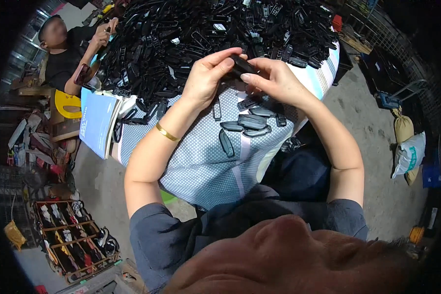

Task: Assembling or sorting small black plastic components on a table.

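Note:
My left hand (208, 73) and my right hand (272, 78) meet over the table and both grip one small black plastic part (241, 64) between thumbs and fingers. A gold bangle (166, 132) sits on my left wrist. Just below my hands, several flat black oval parts (250, 122) lie on the dotted cloth (201, 161). Behind my hands rises a big heap of black plastic parts (206, 34).
A blue booklet (98, 122) hangs over the table's left edge. Another person (66, 51) sits at the far left, hands at the heap. A wooden rack of goods (73, 240) stands lower left. Sacks (407, 147) and wire crates (387, 44) are on the right.

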Action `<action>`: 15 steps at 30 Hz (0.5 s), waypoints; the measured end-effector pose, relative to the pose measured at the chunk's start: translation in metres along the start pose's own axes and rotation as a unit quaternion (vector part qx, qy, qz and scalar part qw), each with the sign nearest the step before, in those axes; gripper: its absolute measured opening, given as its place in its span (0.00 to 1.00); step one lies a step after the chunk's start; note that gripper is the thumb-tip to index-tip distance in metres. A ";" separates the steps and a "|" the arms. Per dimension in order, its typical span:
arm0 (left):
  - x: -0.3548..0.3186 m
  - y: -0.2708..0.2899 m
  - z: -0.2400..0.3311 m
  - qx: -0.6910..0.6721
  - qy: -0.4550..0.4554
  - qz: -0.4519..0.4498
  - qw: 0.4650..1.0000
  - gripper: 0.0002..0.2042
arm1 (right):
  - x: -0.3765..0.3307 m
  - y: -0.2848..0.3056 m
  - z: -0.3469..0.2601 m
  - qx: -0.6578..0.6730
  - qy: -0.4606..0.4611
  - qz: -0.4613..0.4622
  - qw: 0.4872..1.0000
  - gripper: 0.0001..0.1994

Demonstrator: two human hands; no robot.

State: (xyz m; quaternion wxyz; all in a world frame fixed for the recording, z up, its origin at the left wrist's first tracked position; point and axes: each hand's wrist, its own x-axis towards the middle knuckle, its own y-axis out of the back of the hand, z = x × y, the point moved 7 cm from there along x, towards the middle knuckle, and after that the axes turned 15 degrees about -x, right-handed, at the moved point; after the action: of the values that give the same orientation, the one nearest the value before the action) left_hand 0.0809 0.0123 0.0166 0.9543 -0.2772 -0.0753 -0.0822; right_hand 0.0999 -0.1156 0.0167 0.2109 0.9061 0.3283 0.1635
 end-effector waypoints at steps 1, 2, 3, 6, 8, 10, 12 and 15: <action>0.000 0.001 0.001 -0.001 0.001 -0.002 1.000 0.13 | -0.002 0.000 -0.003 -0.023 0.012 -0.007 1.000 0.18; 0.000 -0.001 0.003 0.008 -0.001 -0.024 1.000 0.13 | 0.000 -0.001 -0.001 -0.055 0.056 0.007 0.997 0.16; 0.000 -0.004 0.004 0.017 -0.004 -0.046 0.999 0.13 | -0.002 -0.001 -0.001 -0.056 0.055 0.009 0.997 0.16; -0.004 -0.004 0.010 0.052 -0.029 -0.051 0.997 0.12 | -0.007 0.001 -0.016 -0.142 0.106 0.088 0.980 0.14; -0.003 -0.005 0.010 0.057 -0.035 -0.058 0.996 0.12 | -0.010 0.002 -0.020 -0.171 0.115 0.130 0.970 0.12; -0.002 -0.002 0.008 0.039 -0.008 -0.047 0.998 0.12 | -0.008 0.003 -0.020 -0.195 0.129 0.139 0.962 0.13; 0.002 0.000 0.010 0.103 0.011 -0.058 0.993 0.13 | 0.000 0.004 -0.014 -0.209 0.124 0.109 0.964 0.14; 0.004 -0.011 0.018 0.249 -0.025 -0.083 0.965 0.15 | 0.007 0.016 0.005 -0.245 0.083 0.019 0.966 0.14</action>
State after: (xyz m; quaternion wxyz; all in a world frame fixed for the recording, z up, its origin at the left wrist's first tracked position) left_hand 0.0804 0.0123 0.0379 0.9809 -0.0260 -0.1403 -0.1325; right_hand 0.1153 -0.1232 0.0211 0.3955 0.8159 0.2772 0.3180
